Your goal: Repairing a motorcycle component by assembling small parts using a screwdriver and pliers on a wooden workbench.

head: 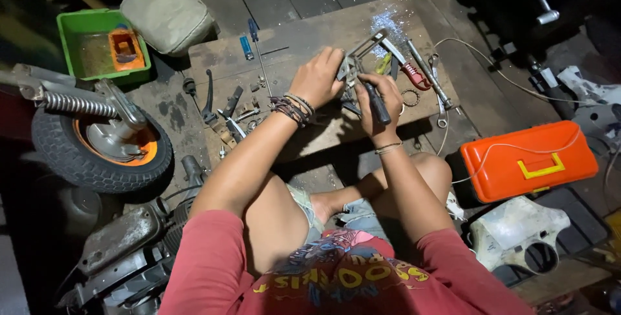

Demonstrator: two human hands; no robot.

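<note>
Screwdriver in right hand grip, upright.

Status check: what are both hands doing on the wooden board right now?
Left hand steadies small grey metal part. Right hand grips black-handled tool against it. Loose wrenches crowd alongside.

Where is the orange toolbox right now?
The orange toolbox sits on the floor at the right of the head view, right of the person's knee, above a white plastic cover.
</note>
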